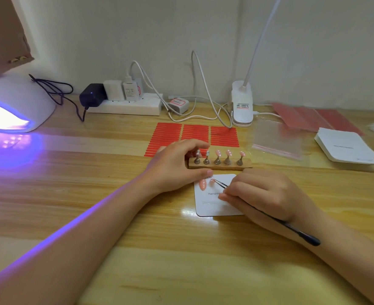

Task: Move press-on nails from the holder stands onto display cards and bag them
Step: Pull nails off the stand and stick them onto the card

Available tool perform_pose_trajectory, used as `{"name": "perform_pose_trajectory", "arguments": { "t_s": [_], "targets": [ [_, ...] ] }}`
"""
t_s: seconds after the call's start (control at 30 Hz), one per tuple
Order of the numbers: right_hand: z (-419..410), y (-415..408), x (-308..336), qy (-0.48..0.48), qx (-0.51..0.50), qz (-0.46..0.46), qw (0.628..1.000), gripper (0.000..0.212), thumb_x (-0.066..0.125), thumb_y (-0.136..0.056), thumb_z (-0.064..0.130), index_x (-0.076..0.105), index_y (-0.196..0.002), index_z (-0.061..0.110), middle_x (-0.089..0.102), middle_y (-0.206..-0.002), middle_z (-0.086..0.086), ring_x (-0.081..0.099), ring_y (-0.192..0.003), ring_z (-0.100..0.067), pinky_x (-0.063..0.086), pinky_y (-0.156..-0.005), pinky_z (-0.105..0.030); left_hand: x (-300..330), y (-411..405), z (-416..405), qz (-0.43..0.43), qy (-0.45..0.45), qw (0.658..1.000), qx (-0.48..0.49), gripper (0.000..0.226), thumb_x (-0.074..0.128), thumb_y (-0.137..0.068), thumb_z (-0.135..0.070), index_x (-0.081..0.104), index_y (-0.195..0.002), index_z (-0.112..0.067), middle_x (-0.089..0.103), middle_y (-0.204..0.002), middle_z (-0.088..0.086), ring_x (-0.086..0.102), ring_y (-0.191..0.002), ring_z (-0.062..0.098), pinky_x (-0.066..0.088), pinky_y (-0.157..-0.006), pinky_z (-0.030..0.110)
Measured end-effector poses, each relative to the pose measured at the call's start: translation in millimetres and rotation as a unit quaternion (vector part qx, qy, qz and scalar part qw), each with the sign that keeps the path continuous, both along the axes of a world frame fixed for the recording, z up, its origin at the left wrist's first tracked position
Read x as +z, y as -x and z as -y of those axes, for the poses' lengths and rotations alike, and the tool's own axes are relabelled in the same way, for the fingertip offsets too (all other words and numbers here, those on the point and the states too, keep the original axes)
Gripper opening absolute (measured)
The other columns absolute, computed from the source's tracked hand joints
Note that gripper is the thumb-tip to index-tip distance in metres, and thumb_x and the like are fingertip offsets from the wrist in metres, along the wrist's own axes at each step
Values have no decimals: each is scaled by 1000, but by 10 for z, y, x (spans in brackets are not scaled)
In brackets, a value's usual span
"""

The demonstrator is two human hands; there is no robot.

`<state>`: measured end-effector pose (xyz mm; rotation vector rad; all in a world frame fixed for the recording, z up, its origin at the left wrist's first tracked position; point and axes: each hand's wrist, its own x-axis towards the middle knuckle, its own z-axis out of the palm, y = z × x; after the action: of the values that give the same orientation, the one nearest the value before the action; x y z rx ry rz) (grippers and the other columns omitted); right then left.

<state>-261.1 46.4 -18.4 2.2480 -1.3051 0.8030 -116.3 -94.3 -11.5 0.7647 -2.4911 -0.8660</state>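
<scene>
A wooden holder base [245,164] carries five small metal stands; three on the right bear pink nails [228,153], two on the left are bare. My left hand [177,162] grips the base's left end between thumb and fingers. In front of it lies a white display card [212,205] with one pink nail [203,184] stuck at its upper left. My right hand [263,192] holds black tweezers [220,183] whose tips pinch a second pink nail [212,181] just above the card, beside the first.
Red adhesive strip sheets [223,135] lie behind the holder. Clear bags [276,139], a stack of white cards [346,148] and pink sheets [313,117] sit at right. A lit UV nail lamp [10,106] glows at left. A power strip [124,104], cables and a clip lamp [242,106] line the wall.
</scene>
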Motion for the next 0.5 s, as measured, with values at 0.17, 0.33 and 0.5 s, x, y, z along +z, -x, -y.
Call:
{"name": "perform_pose_trajectory", "arguments": {
  "t_s": [0.17,0.33,0.5],
  "targets": [
    [-5,-28,17,-16,-1,-4,1000,28,58,-87,13,64,-64,-1,55,-58,-9,48,-47,-26,43,-41,-32,0,4,1,2,2,1000,-3,55,74,-73,-37,53,-124,-32,53,-106,-16,52,-110,11,36,-101,42],
    [-24,-51,23,-46,1,1,999,31,58,-88,17,57,-60,3,49,-56,-6,42,-48,-24,37,-41,-31,-9,10,10,-2,9,1000,-3,54,75,-72,-37,54,-122,-32,54,-106,-16,52,-108,10,37,-100,43],
    [-25,-98,38,-74,-35,76,994,34,55,-88,26,58,-61,7,50,-56,-1,41,-51,-17,32,-47,-25,-21,17,21,-3,9,1000,-2,55,75,-72,-38,55,-122,-32,56,-111,-15,53,-108,9,37,-100,43]
  ]
}}
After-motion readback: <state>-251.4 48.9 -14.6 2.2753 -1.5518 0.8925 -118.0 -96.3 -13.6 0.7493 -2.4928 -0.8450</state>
